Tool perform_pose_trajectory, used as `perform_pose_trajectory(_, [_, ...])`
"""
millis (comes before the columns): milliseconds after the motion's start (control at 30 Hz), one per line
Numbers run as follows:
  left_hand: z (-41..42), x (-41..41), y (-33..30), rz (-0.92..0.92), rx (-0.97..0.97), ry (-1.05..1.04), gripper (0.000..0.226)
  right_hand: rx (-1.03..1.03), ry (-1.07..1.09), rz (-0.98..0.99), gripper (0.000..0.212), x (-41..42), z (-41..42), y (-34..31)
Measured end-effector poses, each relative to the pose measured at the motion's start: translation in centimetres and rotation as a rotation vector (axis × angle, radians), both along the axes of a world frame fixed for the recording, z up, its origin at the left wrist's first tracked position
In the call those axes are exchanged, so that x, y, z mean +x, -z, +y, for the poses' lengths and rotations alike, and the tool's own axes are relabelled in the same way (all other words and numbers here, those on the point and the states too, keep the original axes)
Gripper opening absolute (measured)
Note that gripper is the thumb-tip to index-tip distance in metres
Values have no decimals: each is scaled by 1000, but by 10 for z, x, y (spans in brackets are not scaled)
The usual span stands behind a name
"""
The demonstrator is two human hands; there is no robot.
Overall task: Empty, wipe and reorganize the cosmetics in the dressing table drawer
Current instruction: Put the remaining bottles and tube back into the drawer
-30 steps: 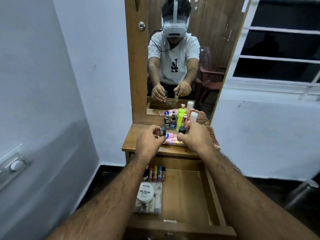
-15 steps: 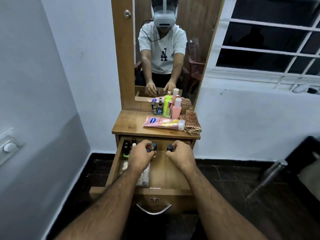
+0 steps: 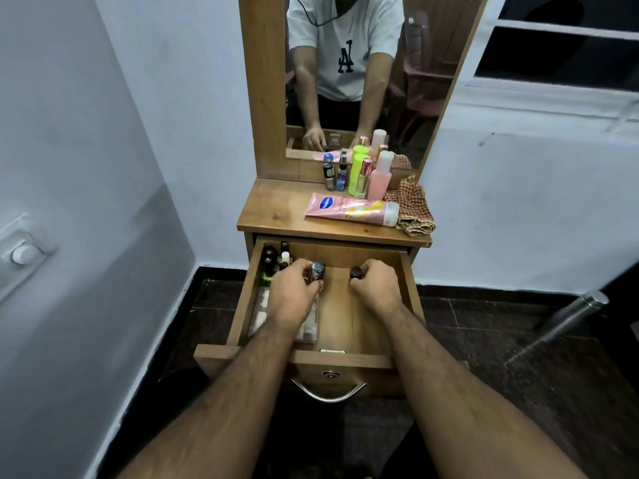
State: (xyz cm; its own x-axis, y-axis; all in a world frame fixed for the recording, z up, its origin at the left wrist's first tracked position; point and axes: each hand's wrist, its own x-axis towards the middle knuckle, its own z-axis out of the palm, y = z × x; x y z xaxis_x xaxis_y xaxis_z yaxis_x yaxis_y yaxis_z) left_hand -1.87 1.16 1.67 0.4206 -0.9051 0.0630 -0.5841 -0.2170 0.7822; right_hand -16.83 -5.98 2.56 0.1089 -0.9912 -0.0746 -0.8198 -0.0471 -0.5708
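Note:
The wooden drawer is pulled open below the dressing table top. Inside it, my left hand grips a small dark bottle with a silver label, and my right hand grips a small bottle with a black cap. Several small dark bottles stand in the drawer's far left corner. A clear box of cosmetics lies along the left side, partly hidden by my left forearm. On the top lie a pink tube and a checked cloth.
Upright bottles stand against the mirror: a green one, a pink one and several small ones. The right half of the drawer floor is bare wood. A steel bottle lies on the dark floor at right. A wall is close on the left.
Both hands carried the two small bottles from the table top down into the open drawer. The view tilted down; the pink tube is uncovered on the top.

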Motion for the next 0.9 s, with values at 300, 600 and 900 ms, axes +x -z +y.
perform_pose_trajectory(300, [-2,5,8,-23,34,-6,34,-14,65,-77,18,7,-20,11])
perform_pose_trajectory(600, [-4,5,11,-18,61,-6,41,-30,81,-125,32,12,-23,18])
perform_pose_trajectory(900, [-19,0,7,-41,62,3,41,22,104,-160,32,8,-30,28])
